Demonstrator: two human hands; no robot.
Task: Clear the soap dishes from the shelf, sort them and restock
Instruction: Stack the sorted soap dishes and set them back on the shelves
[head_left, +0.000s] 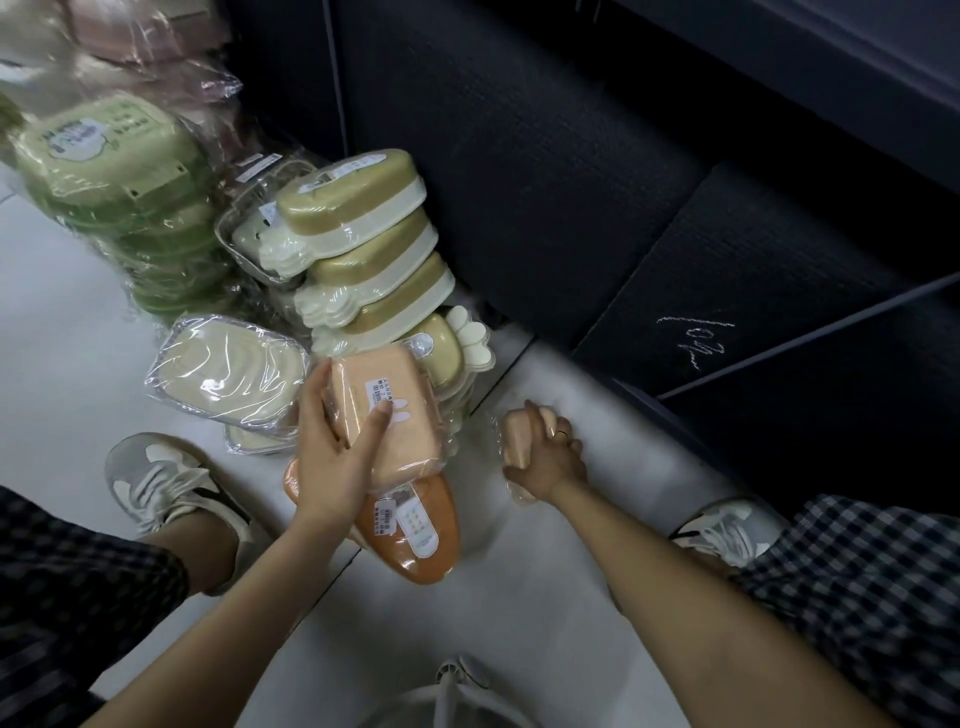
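Observation:
My left hand (337, 457) grips a wrapped peach soap dish (400, 415) from its left side, thumb on top, above a darker orange soap dish (415, 535) lying on the white floor. My right hand (550, 457) curls round a second peach soap dish (517, 441) just right of it, low over the floor. Behind stands a leaning stack of gold-and-cream soap dishes (363, 244). Cream dishes in plastic wrap (228, 374) lie to the left, and a pile of green dishes (119, 171) sits at the far left.
The dark empty shelf (571, 182) fills the upper right, its edge near the stack. My two shoes (166, 483) (727, 530) flank the work spot on the white floor (597, 395). Pink wrapped packs (145, 26) lie at the top left.

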